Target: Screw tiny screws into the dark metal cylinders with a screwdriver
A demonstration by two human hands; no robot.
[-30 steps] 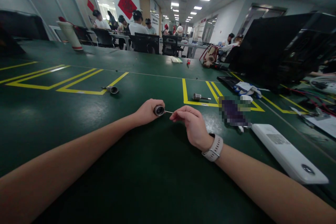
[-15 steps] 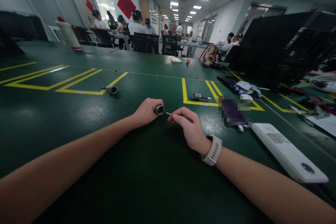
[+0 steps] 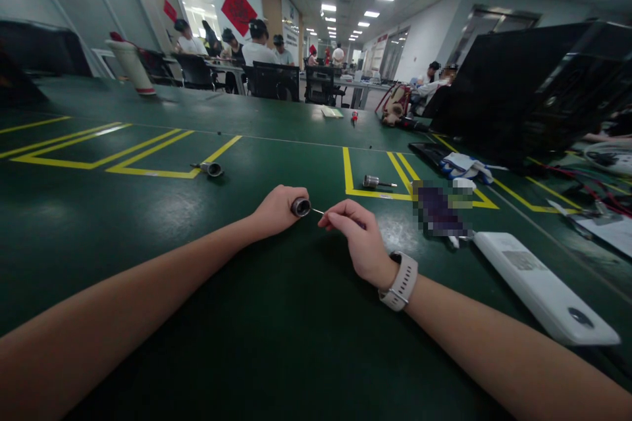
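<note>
My left hand [image 3: 277,212] is closed around a dark metal socket [image 3: 300,207], whose open round mouth is turned toward my right hand and the camera. The inside of the mouth is too dark to make out. With thumb and fingers pinched, my right hand [image 3: 354,230] holds a thin metal rod [image 3: 318,211]. Its bare tip points at the socket's mouth, just off the rim. The rod's other end is mostly hidden in the hand. A pale watch strap [image 3: 401,283] is around the right wrist.
On the green table [image 3: 276,342], a similar socket with a shank [image 3: 214,170] lies to the left. Another shanked socket [image 3: 370,181] rests inside yellow tape [image 3: 348,171]. At right are a blurred-out phone [image 3: 439,210], a white power bank [image 3: 543,289], gloves [image 3: 467,166] and a black case [image 3: 533,85].
My right hand has shifted slightly right with the rod, its tip a little farther from the socket's mouth. My left hand stays almost where it was.
</note>
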